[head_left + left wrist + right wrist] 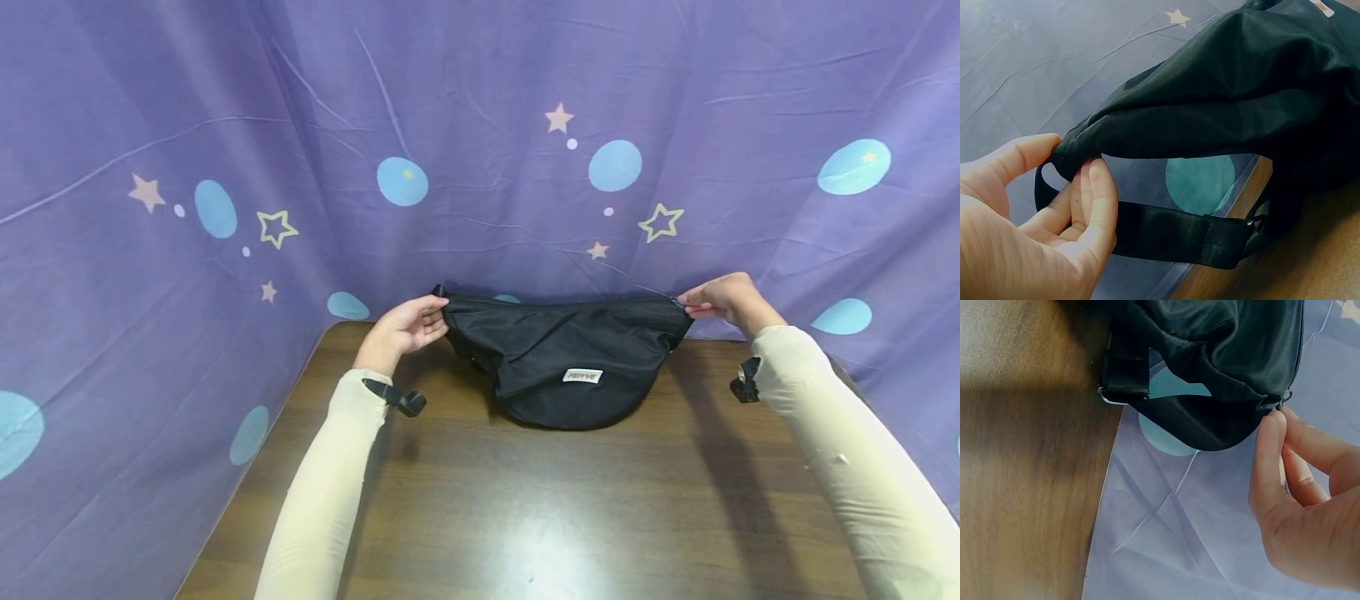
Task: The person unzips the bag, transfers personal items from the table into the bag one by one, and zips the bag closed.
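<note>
A black waist bag [577,350] with a small white label [582,376] on its front is held up by its two top corners at the back of the table. My left hand [414,325] pinches the left corner between thumb and fingers. In the left wrist view a black strap [1166,231] runs behind those fingers. My right hand [723,298] pinches the right corner, at the end of the zipper. A metal ring and a loop of strap [1204,425] hang beside that corner in the right wrist view. The zipper along the top looks closed.
The brown wooden table [450,517] lies under the bag, its lower edge near the surface. A purple curtain [487,100] with stars and blue ovals hangs close behind the bag and along the left side.
</note>
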`<move>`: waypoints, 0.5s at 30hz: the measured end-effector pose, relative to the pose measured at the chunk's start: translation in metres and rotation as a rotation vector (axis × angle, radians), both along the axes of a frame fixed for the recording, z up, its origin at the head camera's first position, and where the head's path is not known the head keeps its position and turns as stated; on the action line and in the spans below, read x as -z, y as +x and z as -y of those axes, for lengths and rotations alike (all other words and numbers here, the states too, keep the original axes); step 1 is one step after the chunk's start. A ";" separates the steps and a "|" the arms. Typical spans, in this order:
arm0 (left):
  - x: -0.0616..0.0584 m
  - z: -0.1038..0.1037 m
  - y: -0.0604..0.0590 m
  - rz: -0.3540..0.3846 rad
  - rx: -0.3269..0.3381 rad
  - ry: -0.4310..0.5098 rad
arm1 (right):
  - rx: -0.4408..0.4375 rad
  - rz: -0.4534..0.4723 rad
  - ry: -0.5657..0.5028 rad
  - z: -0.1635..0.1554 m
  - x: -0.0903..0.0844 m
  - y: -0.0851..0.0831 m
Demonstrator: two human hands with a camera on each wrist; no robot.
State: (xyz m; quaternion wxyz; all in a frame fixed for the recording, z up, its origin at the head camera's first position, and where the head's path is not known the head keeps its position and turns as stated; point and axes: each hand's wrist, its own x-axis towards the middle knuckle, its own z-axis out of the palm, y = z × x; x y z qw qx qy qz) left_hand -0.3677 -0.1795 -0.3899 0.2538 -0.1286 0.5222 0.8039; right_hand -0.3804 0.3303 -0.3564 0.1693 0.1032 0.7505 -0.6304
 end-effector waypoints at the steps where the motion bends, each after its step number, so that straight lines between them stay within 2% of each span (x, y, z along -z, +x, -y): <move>1: 0.000 0.001 0.000 0.005 -0.001 0.007 | 0.005 0.005 -0.004 0.000 0.001 0.000; 7: 0.001 0.002 0.002 0.036 -0.020 0.048 | 0.030 0.044 -0.001 -0.002 0.008 -0.004; 15: 0.002 0.000 0.003 0.031 -0.020 0.043 | 0.056 0.018 0.029 -0.003 0.012 -0.004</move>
